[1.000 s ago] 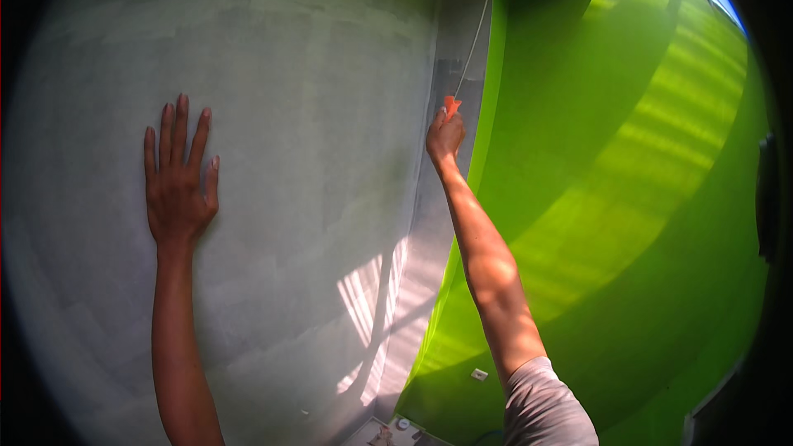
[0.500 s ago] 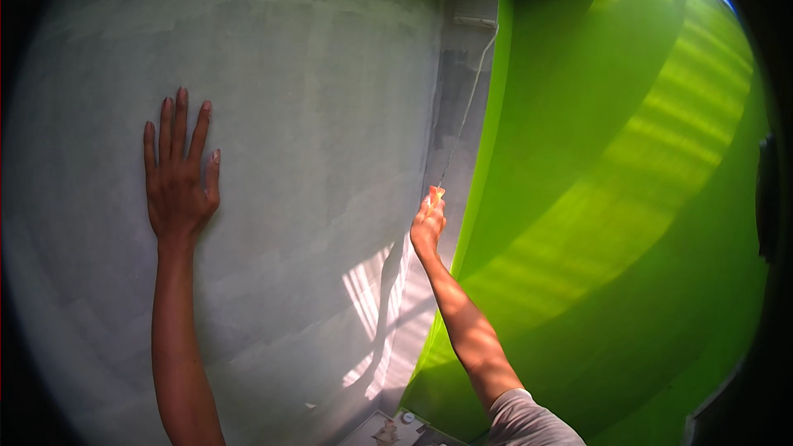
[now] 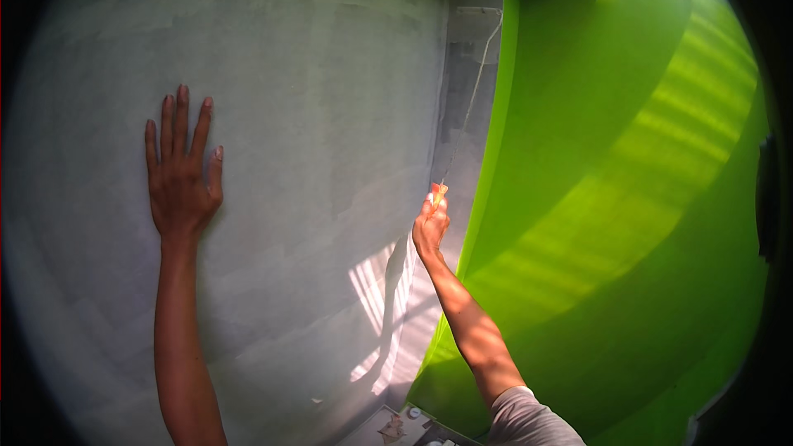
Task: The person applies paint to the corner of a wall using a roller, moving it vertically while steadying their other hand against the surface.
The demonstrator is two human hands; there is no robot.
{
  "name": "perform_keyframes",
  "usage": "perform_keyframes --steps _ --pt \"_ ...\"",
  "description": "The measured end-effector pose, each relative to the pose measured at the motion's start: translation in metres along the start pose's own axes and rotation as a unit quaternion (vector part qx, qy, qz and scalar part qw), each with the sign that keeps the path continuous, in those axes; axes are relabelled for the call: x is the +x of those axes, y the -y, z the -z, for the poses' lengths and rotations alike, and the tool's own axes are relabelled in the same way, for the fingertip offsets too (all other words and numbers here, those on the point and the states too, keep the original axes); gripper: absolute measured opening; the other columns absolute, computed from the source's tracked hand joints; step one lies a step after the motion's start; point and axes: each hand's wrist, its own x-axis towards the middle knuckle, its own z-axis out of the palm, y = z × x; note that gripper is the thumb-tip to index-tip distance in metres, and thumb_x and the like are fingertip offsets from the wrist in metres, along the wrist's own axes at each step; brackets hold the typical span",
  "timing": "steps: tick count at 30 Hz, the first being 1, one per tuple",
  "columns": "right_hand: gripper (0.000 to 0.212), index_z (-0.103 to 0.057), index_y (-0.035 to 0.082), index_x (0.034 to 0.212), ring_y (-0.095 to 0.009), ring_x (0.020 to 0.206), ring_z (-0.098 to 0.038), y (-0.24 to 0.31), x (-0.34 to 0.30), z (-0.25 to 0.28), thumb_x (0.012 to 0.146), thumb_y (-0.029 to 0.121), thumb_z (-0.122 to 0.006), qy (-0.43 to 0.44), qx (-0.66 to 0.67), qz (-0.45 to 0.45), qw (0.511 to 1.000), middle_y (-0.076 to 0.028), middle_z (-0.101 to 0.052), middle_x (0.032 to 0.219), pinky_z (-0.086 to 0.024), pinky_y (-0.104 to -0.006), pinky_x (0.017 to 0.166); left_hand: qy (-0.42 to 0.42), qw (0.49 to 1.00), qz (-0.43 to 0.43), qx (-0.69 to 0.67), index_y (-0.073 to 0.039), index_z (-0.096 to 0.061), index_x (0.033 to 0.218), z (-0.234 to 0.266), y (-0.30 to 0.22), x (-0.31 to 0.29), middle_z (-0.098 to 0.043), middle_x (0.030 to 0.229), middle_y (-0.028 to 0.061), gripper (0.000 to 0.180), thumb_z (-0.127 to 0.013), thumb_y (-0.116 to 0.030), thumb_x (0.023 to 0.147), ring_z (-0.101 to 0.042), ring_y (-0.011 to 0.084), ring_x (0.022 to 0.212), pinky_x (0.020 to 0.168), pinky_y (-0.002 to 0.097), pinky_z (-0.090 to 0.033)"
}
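Observation:
Flat against the grey wall (image 3: 314, 132), my left hand (image 3: 182, 173) rests with fingers spread and holds nothing. My right hand (image 3: 430, 227) is closed round the orange handle of a paint roller (image 3: 473, 95), raised in front of the narrow grey strip (image 3: 462, 128) between the grey wall and the green one. A long thin wire frame runs up from the handle to the small white roller head, which lies across the upper part of the strip. Darker, patchy grey shows on the strip just below the head.
A bright green wall (image 3: 562, 223) fills the right side, its edge running beside the strip. Striped sunlight and my arm's shadow fall on the lower wall. At the bottom lies a pale surface (image 3: 372, 429) with a brown scrap (image 3: 391, 429) and small items.
The roller head sits slightly higher in the picture, and my right hand has shifted a little to the right with it. My left hand stays in place on the wall.

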Motion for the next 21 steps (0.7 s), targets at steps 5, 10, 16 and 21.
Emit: perform_keyframes --steps 5,10,16,21 --pt "0.037 -0.058 -0.006 0.132 -0.035 0.104 -0.073 0.078 0.052 -0.007 0.110 0.021 -0.047 0.096 -0.045 -0.127 0.986 -0.019 -0.072 0.128 -0.054 -0.0406 0.089 0.011 1.000 0.004 0.017 -0.029 -0.032 0.165 -0.001 0.003 -0.004 -0.022 0.174 0.0003 0.069 -0.054 -0.025 0.099 -0.020 0.0214 0.161 0.133 0.0476 -0.015" --pt "0.039 -0.057 -0.009 0.130 -0.039 0.103 -0.073 0.057 0.108 -0.035 0.109 0.023 -0.049 0.001 -0.018 0.047 0.999 -0.023 -0.070 0.130 -0.055 -0.0440 0.089 0.005 1.000 0.000 0.002 -0.028 -0.033 0.164 -0.001 -0.003 0.000 -0.022 0.174 0.0010 0.068 -0.054 -0.025 0.099 -0.020 0.0219 0.161 0.132 0.0480 -0.016" --pt "0.040 -0.058 -0.008 0.128 -0.043 0.107 -0.071 0.109 0.150 -0.052 0.108 0.025 -0.049 0.015 0.013 0.071 0.997 -0.024 -0.070 0.128 -0.055 -0.0466 0.089 0.012 1.000 0.001 0.011 -0.028 -0.035 0.164 0.000 0.001 -0.001 -0.023 0.174 0.0024 0.068 -0.055 -0.024 0.099 -0.022 0.0244 0.160 0.131 0.0489 -0.017" --pt "0.039 -0.060 -0.007 0.126 -0.045 0.106 -0.070 0.170 0.217 -0.057 0.107 0.025 -0.051 -0.012 -0.001 0.105 0.994 -0.027 -0.071 0.123 -0.054 -0.0499 0.089 0.013 1.000 0.006 0.009 -0.028 -0.036 0.164 0.000 -0.003 0.001 -0.024 0.174 0.0034 0.069 -0.055 -0.023 0.098 -0.023 0.0261 0.160 0.131 0.0498 -0.018"
